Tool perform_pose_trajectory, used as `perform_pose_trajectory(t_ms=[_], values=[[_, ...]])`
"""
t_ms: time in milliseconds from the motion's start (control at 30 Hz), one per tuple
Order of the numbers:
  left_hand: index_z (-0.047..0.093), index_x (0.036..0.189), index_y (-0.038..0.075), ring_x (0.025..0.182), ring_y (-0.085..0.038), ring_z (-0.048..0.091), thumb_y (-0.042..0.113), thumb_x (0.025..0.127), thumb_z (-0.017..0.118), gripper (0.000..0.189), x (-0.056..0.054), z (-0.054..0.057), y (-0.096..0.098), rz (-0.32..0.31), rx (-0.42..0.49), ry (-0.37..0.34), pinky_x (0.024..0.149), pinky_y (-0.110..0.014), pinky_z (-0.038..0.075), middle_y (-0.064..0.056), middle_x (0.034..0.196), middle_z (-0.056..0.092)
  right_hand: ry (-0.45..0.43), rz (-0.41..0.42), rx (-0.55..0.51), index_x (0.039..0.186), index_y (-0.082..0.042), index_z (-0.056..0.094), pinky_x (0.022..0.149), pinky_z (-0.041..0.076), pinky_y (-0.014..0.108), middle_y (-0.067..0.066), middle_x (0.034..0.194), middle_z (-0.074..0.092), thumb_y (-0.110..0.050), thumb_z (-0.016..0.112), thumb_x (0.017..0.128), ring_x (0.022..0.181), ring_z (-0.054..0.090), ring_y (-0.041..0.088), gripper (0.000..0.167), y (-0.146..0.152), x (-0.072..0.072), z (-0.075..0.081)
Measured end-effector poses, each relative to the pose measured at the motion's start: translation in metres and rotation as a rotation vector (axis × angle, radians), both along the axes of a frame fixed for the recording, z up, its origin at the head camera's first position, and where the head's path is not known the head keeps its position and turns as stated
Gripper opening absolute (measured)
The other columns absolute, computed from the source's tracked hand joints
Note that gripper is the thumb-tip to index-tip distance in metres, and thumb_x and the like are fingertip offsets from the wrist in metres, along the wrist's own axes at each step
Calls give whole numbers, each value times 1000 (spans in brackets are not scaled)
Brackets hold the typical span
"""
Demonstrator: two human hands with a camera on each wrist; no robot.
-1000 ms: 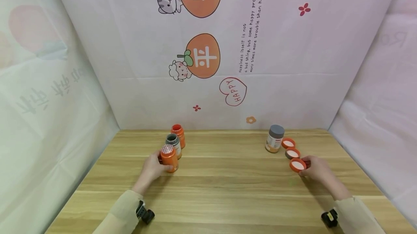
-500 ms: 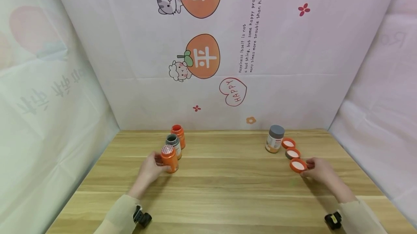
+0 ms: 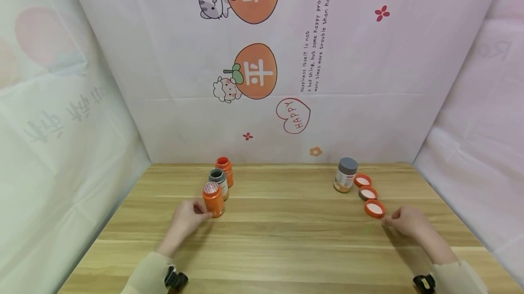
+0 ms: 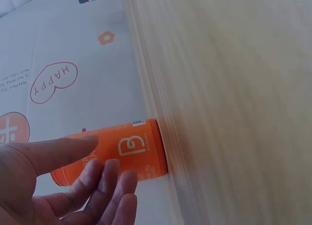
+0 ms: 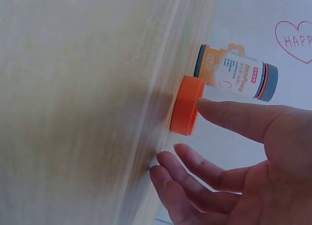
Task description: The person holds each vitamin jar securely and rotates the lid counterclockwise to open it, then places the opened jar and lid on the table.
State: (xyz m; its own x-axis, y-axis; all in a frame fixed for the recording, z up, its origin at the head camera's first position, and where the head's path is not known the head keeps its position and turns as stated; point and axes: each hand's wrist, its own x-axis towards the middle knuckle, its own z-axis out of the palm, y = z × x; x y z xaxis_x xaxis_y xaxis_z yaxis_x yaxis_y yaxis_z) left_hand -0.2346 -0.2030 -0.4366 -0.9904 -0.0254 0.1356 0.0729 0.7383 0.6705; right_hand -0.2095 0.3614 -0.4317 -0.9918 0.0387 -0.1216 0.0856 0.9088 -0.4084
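An orange bottle (image 3: 214,203), its mouth sealed with patterned foil, stands upright at the front of the left row. My left hand (image 3: 186,219) is beside it, thumb and fingers spread loosely and not gripping. In the left wrist view the thumb overlaps the orange bottle's wall (image 4: 136,149). On the right, an orange lid (image 3: 374,209) lies with its white liner up, nearest me in a line of lids. Just to its right is my right hand (image 3: 407,222), fingers apart; the right wrist view has the thumb tip at the lid's rim (image 5: 187,108).
Behind the foil-topped bottle stand a grey-necked bottle (image 3: 223,185) and another orange bottle (image 3: 226,173), both uncapped. A grey-lidded bottle (image 3: 345,178) stands at the back right, beside a grey lid (image 3: 368,193) and another orange lid (image 3: 362,180). White printed cloth walls surround the wooden table (image 3: 286,248).
Both hands have loosened and drawn back: the left from the foil-topped orange bottle, the right from the nearest orange lid. The bottle and lid stay where they were.
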Motion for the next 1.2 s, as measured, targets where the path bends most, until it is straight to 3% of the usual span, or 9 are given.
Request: perform_pose_trajectory(t_ms=[100,267,400,567,867,1200], values=[[64,70,9,65,-12,52,12,73,78,14,3,0,4,-31,-15,18,60,-28,43,0,68,61,5,6,4,58,-11,51,53,33,29,-2,57,44,-32,60,87,57,42,14,37,-3,4,-1],[67,71,11,66,-11,53,13,73,77,11,5,1,15,-61,-34,11,62,-28,44,2,70,63,-8,16,-4,57,-14,45,52,31,28,-4,54,41,-34,56,90,53,38,12,40,-9,9,-1],[67,73,12,68,-11,52,14,74,77,11,5,0,24,-74,-45,4,63,-29,43,2,72,63,-1,38,-2,66,-10,54,53,35,29,-2,61,50,-34,55,92,57,44,13,36,-15,8,-1],[66,74,14,68,-10,51,18,77,77,12,5,0,36,-95,-52,28,63,-28,42,4,72,61,43,59,18,87,-2,64,61,43,33,6,82,65,-34,59,91,73,56,18,32,-22,4,-1],[64,74,13,64,-10,51,16,79,75,12,7,4,54,-146,-23,50,60,-27,42,4,70,60,91,85,4,85,-3,65,66,48,38,9,84,68,-31,60,90,78,61,23,29,-34,3,-2],[65,79,13,67,-8,53,17,83,70,8,-1,-2,75,-253,-14,48,60,-24,44,4,73,62,162,116,20,87,-4,65,67,47,38,4,82,66,-30,63,89,75,59,19,26,-47,-1,-6]])
